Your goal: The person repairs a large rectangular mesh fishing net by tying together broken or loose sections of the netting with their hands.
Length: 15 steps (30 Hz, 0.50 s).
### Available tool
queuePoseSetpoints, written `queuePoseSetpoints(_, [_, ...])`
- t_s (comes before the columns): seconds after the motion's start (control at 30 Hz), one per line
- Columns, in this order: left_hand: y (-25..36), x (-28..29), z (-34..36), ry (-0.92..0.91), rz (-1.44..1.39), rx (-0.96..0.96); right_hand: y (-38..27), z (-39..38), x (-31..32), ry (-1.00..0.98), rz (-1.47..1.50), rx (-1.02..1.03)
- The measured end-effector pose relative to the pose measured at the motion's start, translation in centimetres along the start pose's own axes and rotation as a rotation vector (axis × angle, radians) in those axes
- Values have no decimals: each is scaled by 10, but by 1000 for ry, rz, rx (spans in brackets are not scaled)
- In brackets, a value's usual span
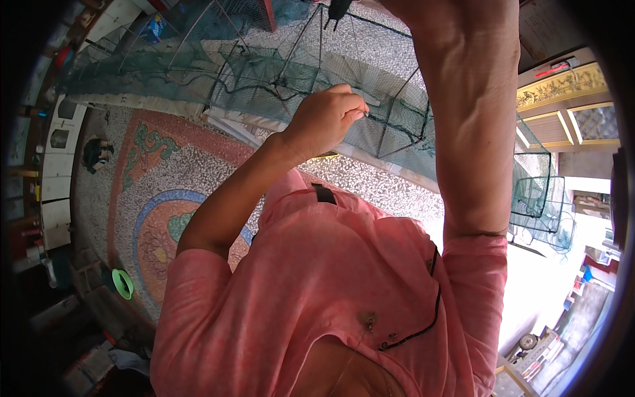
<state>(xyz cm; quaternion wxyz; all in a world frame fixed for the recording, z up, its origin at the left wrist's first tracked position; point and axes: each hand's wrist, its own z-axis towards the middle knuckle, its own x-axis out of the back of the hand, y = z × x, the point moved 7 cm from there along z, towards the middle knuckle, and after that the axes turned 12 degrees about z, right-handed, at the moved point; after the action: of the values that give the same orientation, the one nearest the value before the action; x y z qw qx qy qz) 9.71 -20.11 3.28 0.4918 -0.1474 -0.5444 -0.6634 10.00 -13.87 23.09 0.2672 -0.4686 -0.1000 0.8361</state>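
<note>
Dark-green mesh netting shaped into a long cage by thin metal rods (258,73) stretches across the upper view, before the person. In front of it, the left hand (324,118) has thumb and fingertips pinched together on a tiny thing, too small to identify; whether it touches the mesh cannot be told. The right forearm (473,126) runs past the upper edge, cutting off the right hand, so its grip cannot be told. A blue package (155,30) shows at the cage's upper left, but whether inside or behind the mesh is unclear. To the right stands a box-shaped green netting frame (534,192). Farther left are white cabinets with dark panels (59,139), contents hidden, and a bright-green rounded basin-like thing (122,283), its inside hard to read.
</note>
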Motion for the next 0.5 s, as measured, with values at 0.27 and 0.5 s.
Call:
queuePoseSetpoints(0.27, [-2, 1, 13, 4, -24, -56, 8, 25, -24, -14, -72, 49])
queuePoseSetpoints(0.5, [3, 4, -2, 22, -124, -95, -16, 25, -21, -88, -229, 140])
